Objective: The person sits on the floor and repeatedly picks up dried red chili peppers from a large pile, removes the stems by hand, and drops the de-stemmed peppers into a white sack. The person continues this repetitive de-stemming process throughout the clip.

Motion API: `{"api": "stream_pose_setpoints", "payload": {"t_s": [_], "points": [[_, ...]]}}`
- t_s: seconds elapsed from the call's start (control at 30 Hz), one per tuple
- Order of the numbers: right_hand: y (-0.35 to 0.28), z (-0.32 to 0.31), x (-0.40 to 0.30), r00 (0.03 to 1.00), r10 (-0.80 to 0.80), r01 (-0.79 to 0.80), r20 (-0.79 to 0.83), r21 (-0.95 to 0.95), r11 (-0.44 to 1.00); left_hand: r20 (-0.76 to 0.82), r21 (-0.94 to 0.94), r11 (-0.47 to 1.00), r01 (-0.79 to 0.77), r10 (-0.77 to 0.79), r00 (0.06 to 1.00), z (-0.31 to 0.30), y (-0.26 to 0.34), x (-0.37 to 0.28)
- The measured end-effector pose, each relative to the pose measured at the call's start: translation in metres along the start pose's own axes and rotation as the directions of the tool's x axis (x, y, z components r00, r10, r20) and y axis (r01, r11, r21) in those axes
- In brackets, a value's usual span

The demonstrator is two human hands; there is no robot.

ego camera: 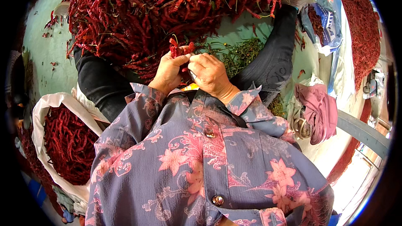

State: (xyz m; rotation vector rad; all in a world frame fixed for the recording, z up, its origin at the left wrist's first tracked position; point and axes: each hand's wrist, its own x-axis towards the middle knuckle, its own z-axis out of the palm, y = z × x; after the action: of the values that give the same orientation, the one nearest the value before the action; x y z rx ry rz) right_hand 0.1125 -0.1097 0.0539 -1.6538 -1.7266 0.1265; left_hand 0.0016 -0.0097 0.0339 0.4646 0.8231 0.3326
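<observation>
Dried red chilies (176,47) stick up from my left hand (169,69), whose thumb and fingers close round them. Beside it, my right hand (211,72) has its fingers curled at the chilies, the knuckles nearly touching my left thumb. Something small and dark shows under the right fingers; I cannot tell what it is. Just beyond both hands lies a large heap of dried red chilies (135,15) with some green stems. A smaller pile of green and brown stems (243,53) rests right of my hands, near my leg.
My dark-clad legs spread on both sides of the heap. An open white sack (47,100) of red chilies stands at the lower left. On the right are a mauve cloth (317,110), a grey metal bar (361,130), a plastic bag (333,34) and a long band of chilies (361,31).
</observation>
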Motion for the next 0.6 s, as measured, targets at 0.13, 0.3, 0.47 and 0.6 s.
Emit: {"api": "stream_pose_setpoints", "payload": {"t_s": [0.13, 0.3, 0.47, 0.6], "points": [[0.000, 0.001, -0.005, 0.980, 0.198, -0.190, -0.003, 0.265, 0.945, 0.068, 0.063, 0.992, -0.108, 0.104, 0.992, -0.008, 0.002, 0.000], [0.014, -0.008, 0.010, 0.550, 0.692, -0.787, 0.468, 0.568, 0.241, 0.155, 0.211, 0.964, -0.161, 0.130, 0.979, -0.011, 0.002, -0.001], [0.022, 0.000, 0.015, 0.601, 0.662, -0.740, 0.447, 0.624, 0.251, 0.195, 0.311, 0.930, -0.197, 0.140, 0.971, -0.004, 0.006, -0.008], [0.024, -0.006, 0.020, 0.641, 0.628, -0.716, 0.442, 0.640, 0.280, 0.320, 0.399, 0.897, -0.190, 0.059, 0.946, -0.007, 0.014, -0.011]]}}
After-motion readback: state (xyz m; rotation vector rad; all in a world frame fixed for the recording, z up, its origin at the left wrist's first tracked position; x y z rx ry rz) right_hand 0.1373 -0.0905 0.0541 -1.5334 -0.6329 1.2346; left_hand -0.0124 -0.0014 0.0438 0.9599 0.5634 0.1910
